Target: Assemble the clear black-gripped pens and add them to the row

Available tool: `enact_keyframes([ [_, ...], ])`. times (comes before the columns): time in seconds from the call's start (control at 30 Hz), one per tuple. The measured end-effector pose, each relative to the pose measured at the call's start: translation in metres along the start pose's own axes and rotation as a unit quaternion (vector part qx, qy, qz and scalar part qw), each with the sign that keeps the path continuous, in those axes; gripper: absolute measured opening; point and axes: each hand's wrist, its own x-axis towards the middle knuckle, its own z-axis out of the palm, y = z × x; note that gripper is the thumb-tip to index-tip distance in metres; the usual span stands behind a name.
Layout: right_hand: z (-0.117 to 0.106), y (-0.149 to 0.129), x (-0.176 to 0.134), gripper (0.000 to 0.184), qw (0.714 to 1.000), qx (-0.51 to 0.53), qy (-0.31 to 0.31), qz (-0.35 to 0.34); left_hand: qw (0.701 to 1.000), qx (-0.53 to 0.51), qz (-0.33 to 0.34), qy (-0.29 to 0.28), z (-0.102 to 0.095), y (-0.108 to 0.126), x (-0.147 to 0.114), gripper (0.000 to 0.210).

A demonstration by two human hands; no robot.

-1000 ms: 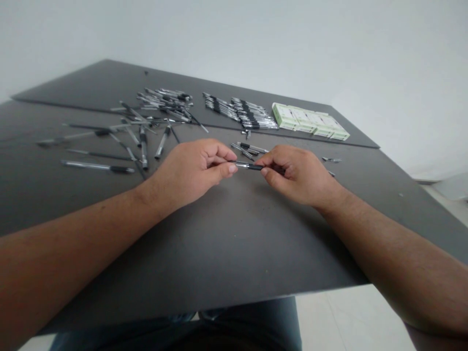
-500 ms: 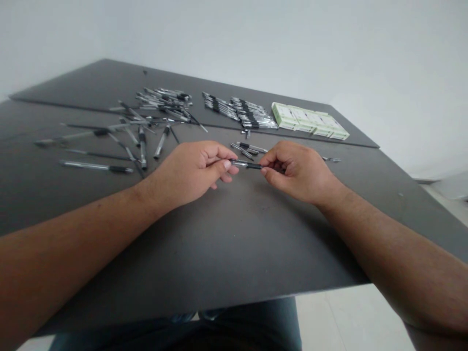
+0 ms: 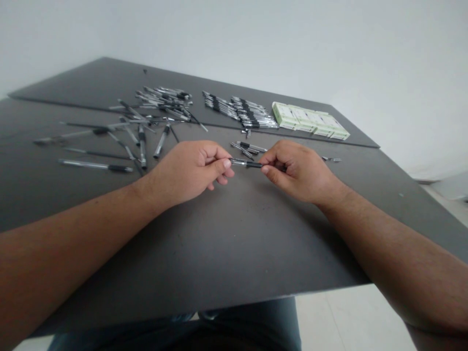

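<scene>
A clear pen with a black grip (image 3: 245, 163) is held level above the grey table (image 3: 234, 253), between my two hands. Thumb and fingers of my left hand (image 3: 199, 168) pinch its clear end. My right hand (image 3: 298, 168) is closed on the black grip end, its fingertips hiding the tip. Just behind the pen, a few more pen pieces (image 3: 250, 147) lie on the table, partly covered by my right hand.
At the left, loose pens and thin refills (image 3: 142, 141) are scattered, with a jumbled pile of pens (image 3: 164, 100) behind them. Pens in neat rows (image 3: 254, 114) lie at the back centre, beside green-and-white boxes (image 3: 309, 120). Small parts (image 3: 331, 159) sit right of my right hand.
My left hand has slid slightly left along the pen, so a bit more of its clear end shows. My right hand stays almost still on the grip.
</scene>
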Motion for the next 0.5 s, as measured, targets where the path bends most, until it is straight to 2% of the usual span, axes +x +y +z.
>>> enact_keyframes([
  [0.3,0.0003,-0.0026,-0.0003,0.009,1.000,0.014,-0.009,0.005,1.000,0.000,-0.003,-0.021,-0.0025,0.0015,-0.0015,0.015],
  [0.5,0.0043,-0.0008,0.0005,0.006,0.999,0.016,0.000,-0.037,0.999,-0.025,-0.014,-0.034,0.0012,-0.0058,-0.0003,0.012],
])
